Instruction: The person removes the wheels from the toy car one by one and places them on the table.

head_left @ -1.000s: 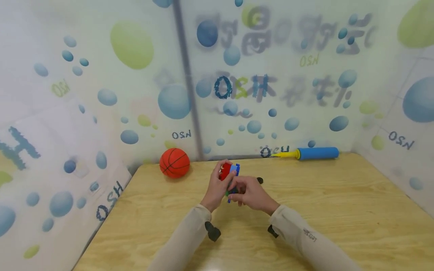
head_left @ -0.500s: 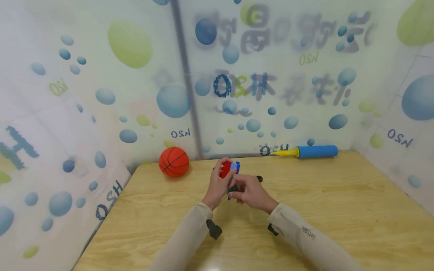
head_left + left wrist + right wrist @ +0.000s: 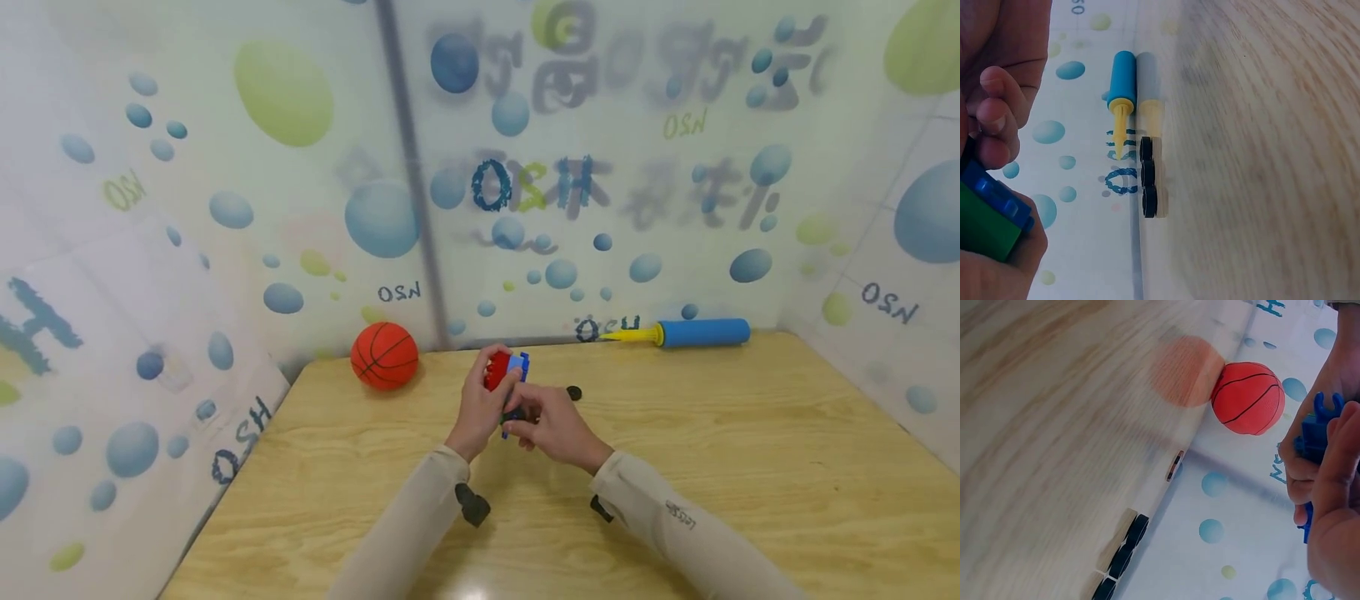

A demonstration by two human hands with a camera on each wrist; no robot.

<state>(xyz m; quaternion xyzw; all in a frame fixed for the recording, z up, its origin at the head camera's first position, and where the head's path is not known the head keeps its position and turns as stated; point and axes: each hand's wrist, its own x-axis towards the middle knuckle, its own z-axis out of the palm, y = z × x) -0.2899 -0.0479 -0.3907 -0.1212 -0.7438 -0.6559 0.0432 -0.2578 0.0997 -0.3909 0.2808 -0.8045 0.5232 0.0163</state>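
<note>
Presently both hands are meeting above the middle of the wooden table point(image 3: 750, 467), working on one small toy block assembly point(image 3: 507, 377). Left hand point(image 3: 480, 408) is gripping the assembly with fingers curled round its red and blue parts; the left wrist view is showing a green block point(image 3: 982, 228) and a blue block point(image 3: 997, 194) pressed between curled fingers and palm. Right hand point(image 3: 551, 425) is pinching the lower part of the same assembly, fingers bent; the right wrist view is showing its fingertips point(image 3: 1342, 450) closing on a blue plastic piece point(image 3: 1315, 434). How the pieces join is hidden by the fingers.

A black wheel piece point(image 3: 574, 392) is lying on the table just beyond the right hand; in the wrist views it is appearing as a short row of black discs point(image 3: 1147, 176). An orange toy basketball point(image 3: 385, 356) is sitting at the back left corner against the bubble-printed wall point(image 3: 285, 208). A blue and yellow hand pump point(image 3: 682, 333) is lying along the back edge, well apart from the hands.
</note>
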